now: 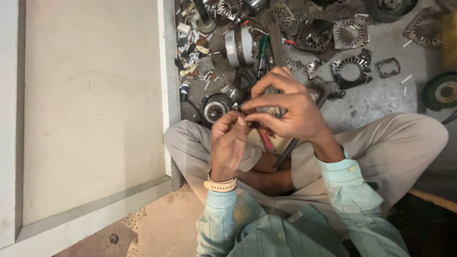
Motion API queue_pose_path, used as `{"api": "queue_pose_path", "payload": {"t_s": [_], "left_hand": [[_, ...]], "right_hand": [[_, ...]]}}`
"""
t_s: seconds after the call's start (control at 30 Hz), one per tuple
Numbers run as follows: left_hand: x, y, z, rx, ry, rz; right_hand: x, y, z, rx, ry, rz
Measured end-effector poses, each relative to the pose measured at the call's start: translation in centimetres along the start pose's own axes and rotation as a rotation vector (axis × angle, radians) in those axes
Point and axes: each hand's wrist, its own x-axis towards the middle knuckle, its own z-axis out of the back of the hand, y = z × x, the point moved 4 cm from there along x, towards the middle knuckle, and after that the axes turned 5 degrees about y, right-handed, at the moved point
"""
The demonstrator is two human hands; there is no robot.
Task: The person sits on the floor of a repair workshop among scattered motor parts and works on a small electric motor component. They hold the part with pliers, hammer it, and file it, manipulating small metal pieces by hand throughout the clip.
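Seated cross-legged on the floor, pale trousers (395, 143) nearest. Above the lap, left hand (227, 145) and right hand (290, 112) meeting, fingertips of both pinched shut on a small copper-wound coil piece (254, 124), caught between left thumb and right fingers. Just beyond, a round motor housing (216, 107); farther off, a cylindrical motor (240, 45), green-handled screwdriver (262, 47), stator rings (351, 71) scattered.

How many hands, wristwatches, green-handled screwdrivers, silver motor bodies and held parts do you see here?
hands: 2 (left hand, right hand)
wristwatch: 1
green-handled screwdriver: 1
silver motor body: 1
small reddish part held by both hands: 1
Total: 6
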Motion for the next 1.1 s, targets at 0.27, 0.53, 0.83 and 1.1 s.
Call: {"api": "queue_pose_path", "payload": {"t_s": [0.27, 0.53, 0.83, 1.1], "left_hand": [[0.0, -0.2, 0.3, 0.035, 0.019, 0.02], [-0.3, 0.3, -0.5, 0.011, -0.054, -0.015], [-0.5, 0.4, -0.4, 0.008, -0.088, -0.084], [-0.5, -0.6, -1.5, 0.042, -0.039, -0.116]], "right_hand": [[0.0, 0.2, 0.0, -0.086, -0.007, 0.035], [-0.2, 0.8, -0.5, -0.168, -0.031, 0.044], [-0.1, 1.1, -0.8, -0.163, 0.05, 0.092], [0.0, 1.4, -0.6, -0.082, 0.042, 0.091]]}}
